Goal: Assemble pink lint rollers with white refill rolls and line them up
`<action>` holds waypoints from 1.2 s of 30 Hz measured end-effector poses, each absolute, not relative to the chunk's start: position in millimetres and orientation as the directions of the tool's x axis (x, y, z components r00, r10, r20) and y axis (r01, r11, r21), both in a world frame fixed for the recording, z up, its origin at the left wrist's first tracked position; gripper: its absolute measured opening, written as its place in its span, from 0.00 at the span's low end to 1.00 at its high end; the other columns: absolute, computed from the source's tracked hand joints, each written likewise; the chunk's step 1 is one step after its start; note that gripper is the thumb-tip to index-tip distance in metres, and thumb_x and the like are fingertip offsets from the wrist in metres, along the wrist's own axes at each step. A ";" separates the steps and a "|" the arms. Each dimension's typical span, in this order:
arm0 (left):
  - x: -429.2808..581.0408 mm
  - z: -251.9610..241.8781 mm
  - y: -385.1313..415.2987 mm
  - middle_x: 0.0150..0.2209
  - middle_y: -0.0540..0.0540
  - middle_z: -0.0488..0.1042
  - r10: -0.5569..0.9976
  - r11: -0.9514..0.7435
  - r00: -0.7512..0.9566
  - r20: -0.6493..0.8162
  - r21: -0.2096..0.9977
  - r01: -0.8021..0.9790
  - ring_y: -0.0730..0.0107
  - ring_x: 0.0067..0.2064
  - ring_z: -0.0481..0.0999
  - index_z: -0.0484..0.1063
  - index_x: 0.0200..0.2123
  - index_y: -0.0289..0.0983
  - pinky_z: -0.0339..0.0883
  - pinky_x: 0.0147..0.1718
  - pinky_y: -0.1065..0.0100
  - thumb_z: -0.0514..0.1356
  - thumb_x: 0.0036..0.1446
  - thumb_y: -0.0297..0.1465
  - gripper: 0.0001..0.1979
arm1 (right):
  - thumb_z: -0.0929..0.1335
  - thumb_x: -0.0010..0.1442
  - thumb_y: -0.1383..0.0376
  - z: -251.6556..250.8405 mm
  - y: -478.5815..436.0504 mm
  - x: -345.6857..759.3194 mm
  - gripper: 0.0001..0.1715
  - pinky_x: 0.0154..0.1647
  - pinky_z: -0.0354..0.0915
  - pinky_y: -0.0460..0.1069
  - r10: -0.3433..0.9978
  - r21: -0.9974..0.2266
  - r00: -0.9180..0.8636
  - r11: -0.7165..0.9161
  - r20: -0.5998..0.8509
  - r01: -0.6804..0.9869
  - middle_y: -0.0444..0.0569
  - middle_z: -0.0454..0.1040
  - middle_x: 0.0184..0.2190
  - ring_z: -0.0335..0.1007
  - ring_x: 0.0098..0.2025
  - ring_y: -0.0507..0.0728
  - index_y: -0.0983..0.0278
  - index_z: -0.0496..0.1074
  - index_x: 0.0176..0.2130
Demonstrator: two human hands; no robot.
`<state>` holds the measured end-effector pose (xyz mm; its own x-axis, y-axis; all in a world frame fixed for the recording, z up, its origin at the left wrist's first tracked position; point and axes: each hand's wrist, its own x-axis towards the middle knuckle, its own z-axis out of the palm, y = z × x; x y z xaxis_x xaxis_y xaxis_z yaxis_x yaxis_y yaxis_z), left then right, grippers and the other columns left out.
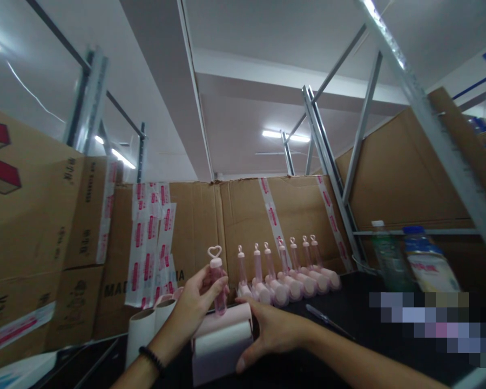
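Note:
My left hand (196, 308) is closed around a slim pink bottle (217, 281) with a white heart-shaped cap, held upright. My right hand (269, 329) wraps over a white and pink roll (221, 346) that lies on the black table (348, 329). Just behind them a row of several matching pink bottles with loop caps (283, 275) stands in pink roll-shaped bases against the cardboard wall.
Cardboard boxes (44, 227) patched with red-printed tape wall in the table on the left, back and right. White tubes (148, 324) stand at the left. A pen (328, 320) lies on the table. Two plastic bottles (409, 259) stand at the right under a metal shelf frame (336, 178).

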<state>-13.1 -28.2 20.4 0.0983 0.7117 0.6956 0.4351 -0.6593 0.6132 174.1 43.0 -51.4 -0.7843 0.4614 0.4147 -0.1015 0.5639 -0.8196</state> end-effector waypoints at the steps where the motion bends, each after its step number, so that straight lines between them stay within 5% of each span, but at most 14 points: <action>1: -13.4 20.0 -28.0 0.29 0.48 0.76 0.716 -0.658 0.106 0.690 0.618 0.430 0.67 0.30 0.76 0.67 0.39 0.35 0.69 0.31 0.67 0.61 0.57 0.43 0.16 | 0.83 0.26 0.61 -52.0 44.1 174.5 0.69 0.56 0.63 0.53 0.471 -0.811 -0.777 0.580 0.418 -0.084 0.49 0.70 0.51 0.67 0.54 0.62 0.59 0.57 0.63; 15: -9.9 17.3 -28.2 0.28 0.48 0.76 0.766 -0.623 0.206 0.609 0.626 0.468 0.69 0.27 0.74 0.69 0.34 0.35 0.69 0.29 0.68 0.63 0.54 0.41 0.15 | 0.82 0.30 0.54 -54.7 49.4 179.9 0.71 0.63 0.55 0.56 0.509 -0.702 -0.745 0.708 0.431 0.077 0.53 0.62 0.61 0.58 0.62 0.66 0.59 0.54 0.66; 24: -15.3 19.8 -25.3 0.26 0.48 0.77 0.825 -0.550 0.247 0.508 0.624 0.554 0.67 0.29 0.76 0.69 0.31 0.35 0.69 0.31 0.67 0.61 0.53 0.40 0.12 | 0.81 0.34 0.53 -53.0 46.0 182.3 0.66 0.58 0.60 0.54 0.487 -0.669 -0.763 0.737 0.424 0.099 0.52 0.66 0.58 0.63 0.58 0.64 0.58 0.55 0.66; 28: -17.3 20.0 -24.5 0.27 0.48 0.77 0.823 -0.553 0.249 0.510 0.623 0.554 0.65 0.30 0.77 0.69 0.31 0.35 0.69 0.32 0.66 0.61 0.53 0.40 0.13 | 0.79 0.40 0.51 -48.6 38.6 185.0 0.55 0.52 0.64 0.52 0.466 -0.589 -0.761 0.796 0.451 0.138 0.50 0.70 0.53 0.68 0.53 0.62 0.58 0.60 0.62; 31: -23.5 17.9 -20.2 0.29 0.46 0.79 0.817 -0.566 0.261 0.514 0.629 0.533 0.64 0.33 0.78 0.70 0.34 0.34 0.70 0.35 0.64 0.61 0.55 0.41 0.14 | 0.75 0.49 0.50 -41.6 29.9 184.8 0.38 0.46 0.66 0.50 0.448 -0.498 -0.738 0.849 0.504 0.175 0.48 0.74 0.46 0.71 0.45 0.59 0.60 0.68 0.56; 36: -38.0 14.6 -15.6 0.41 0.41 0.81 0.828 -0.558 0.255 0.499 0.693 0.456 0.58 0.46 0.79 0.69 0.46 0.34 0.70 0.47 0.59 0.61 0.56 0.42 0.20 | 0.68 0.60 0.56 -28.0 6.0 181.6 0.12 0.42 0.64 0.48 0.329 -0.259 -0.569 0.944 0.754 0.203 0.46 0.75 0.35 0.70 0.38 0.55 0.63 0.73 0.39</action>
<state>-38.0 -15.6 14.6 0.2546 0.8285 0.4988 0.4563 -0.5577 0.6934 181.6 6.0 -28.0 -0.5693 0.3288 0.7535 0.2031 0.9444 -0.2586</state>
